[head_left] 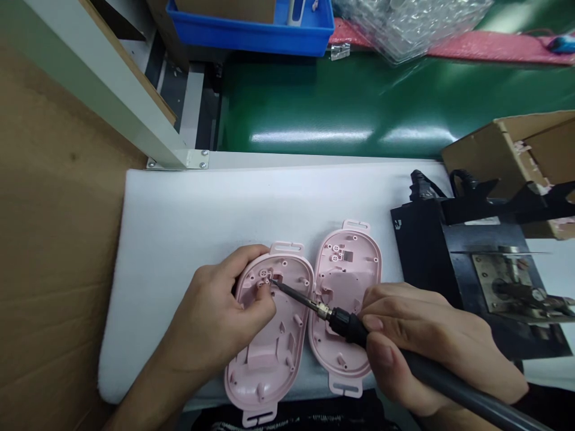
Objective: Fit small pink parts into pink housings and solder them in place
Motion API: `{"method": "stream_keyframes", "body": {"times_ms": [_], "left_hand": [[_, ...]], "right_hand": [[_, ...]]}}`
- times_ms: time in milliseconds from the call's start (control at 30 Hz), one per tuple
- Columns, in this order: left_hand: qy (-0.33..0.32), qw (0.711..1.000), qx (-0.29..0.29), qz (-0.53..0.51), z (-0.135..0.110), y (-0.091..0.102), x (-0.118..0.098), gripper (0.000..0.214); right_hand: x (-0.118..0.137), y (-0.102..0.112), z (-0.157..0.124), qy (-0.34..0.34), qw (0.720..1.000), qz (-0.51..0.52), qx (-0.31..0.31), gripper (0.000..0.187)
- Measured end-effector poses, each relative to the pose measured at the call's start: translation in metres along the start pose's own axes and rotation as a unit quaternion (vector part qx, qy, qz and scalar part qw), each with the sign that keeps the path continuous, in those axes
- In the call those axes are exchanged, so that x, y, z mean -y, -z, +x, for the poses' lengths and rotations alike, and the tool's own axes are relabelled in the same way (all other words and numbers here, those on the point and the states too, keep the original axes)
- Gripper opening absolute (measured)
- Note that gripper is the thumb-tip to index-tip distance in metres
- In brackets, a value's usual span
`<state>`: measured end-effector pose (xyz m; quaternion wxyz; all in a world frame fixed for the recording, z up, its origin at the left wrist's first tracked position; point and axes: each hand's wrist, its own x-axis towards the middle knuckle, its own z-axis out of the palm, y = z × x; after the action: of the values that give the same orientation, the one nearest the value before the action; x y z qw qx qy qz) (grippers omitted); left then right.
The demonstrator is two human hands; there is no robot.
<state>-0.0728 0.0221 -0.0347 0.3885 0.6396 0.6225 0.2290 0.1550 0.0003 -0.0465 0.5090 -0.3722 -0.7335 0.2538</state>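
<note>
Brown cardboard (58,251) is standing along our left side; a thick, white, cloth-like mat (179,203) is lying under the work; on it our left hand (220,305) is gripping the upper left rim of a pale pink, oval plastic shell (265,341), thumb bending inside, fingers curling round the outer edge; we cannot tell whether the thumb is also pinning some tiny part; the shell is lying hollow side up, and a slim dark metal tip is pointing at its small upper posts, just beside the thumb; whether it is touching them, we cannot tell; right of this, a second pink oval shell (354,281) is resting alongside, also hollow side up; over its lower end our right hand (417,335) is closing pen-fashion round the black-handled iron (344,323) carrying that tip; farther right, a black metal bench unit (417,263) is standing; working well, we judge, is meaning keeping the shell still, aiming squarely at one post, and sparing both thumb and pink walls, in case the tip is running hot.
</note>
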Motion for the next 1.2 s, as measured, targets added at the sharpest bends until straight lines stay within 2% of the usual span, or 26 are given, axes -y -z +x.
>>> {"method": "stream_keyframes", "body": {"times_ms": [633, 867, 1200], "left_hand": [[0.001, 1.000, 0.011, -0.002, 0.0003, 0.0000, -0.0003, 0.032], [0.005, 1.000, 0.014, 0.000, 0.0008, 0.0010, -0.0019, 0.032], [0.012, 1.000, 0.018, 0.004, 0.0000, 0.0015, -0.0022, 0.033]], "right_hand": [[0.0014, 0.0027, 0.0009, -0.013, 1.000, -0.004, 0.023, 0.011], [0.0002, 0.0026, 0.0022, 0.009, 1.000, 0.001, 0.015, 0.015], [0.0014, 0.0024, 0.0018, 0.003, 1.000, -0.004, 0.007, 0.015]]}}
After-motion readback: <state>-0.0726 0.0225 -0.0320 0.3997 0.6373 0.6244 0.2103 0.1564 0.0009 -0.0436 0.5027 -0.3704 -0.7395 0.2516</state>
